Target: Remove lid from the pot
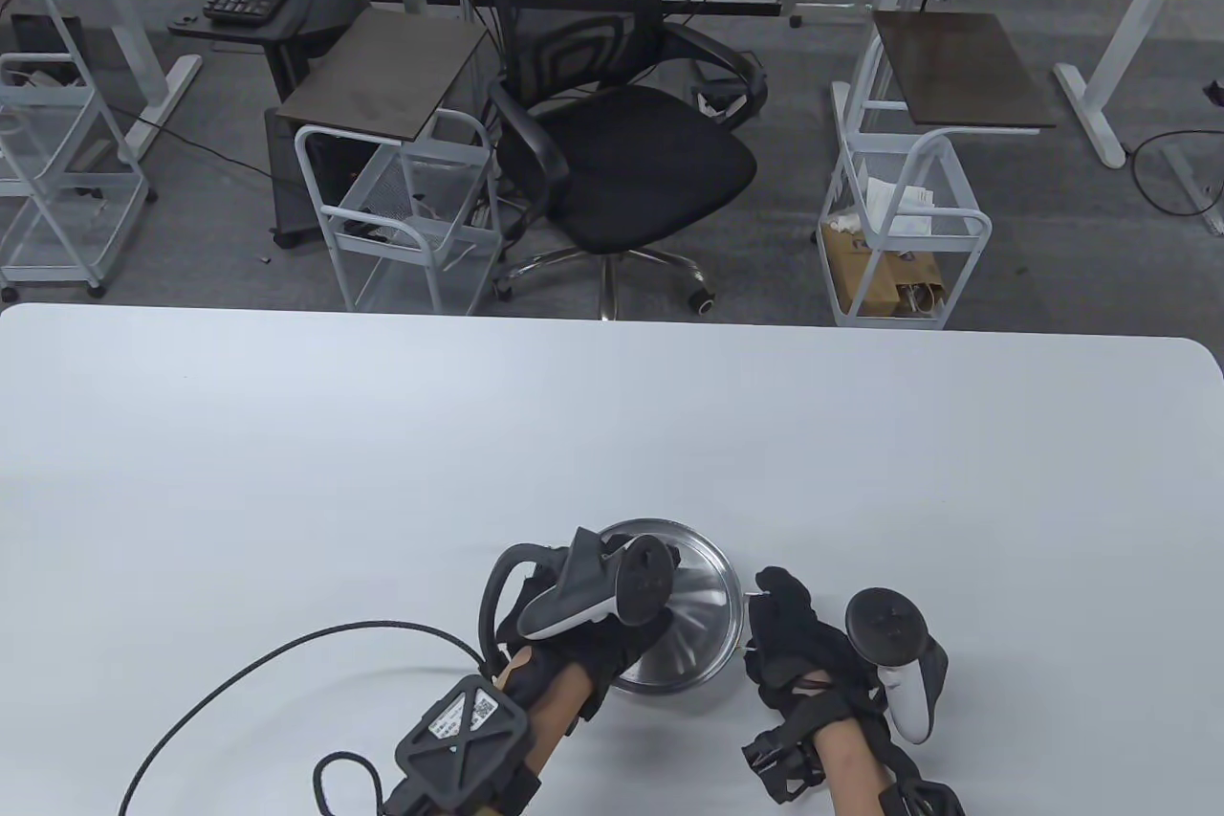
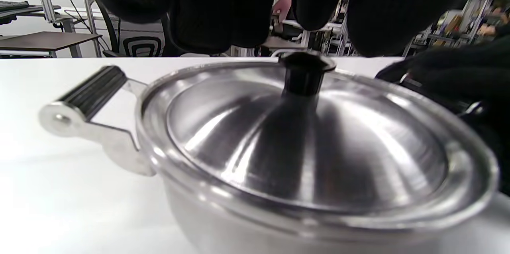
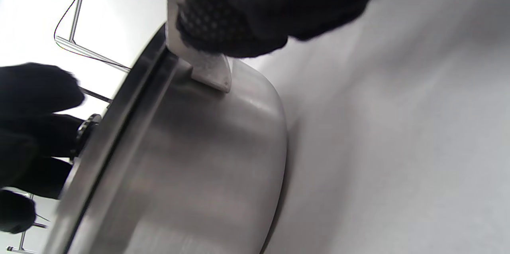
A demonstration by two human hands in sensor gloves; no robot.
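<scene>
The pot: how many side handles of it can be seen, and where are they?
2. One side handle, with a black grip, sticks out on the left of the pot in the left wrist view. The other handle is under the right hand.

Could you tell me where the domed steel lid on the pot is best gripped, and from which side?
Grip the small black knob at the centre of the domed steel lid, coming from straight above. It stands upright with a flared top that fingertips could catch under, while the smooth dome offers no other hold.
</scene>
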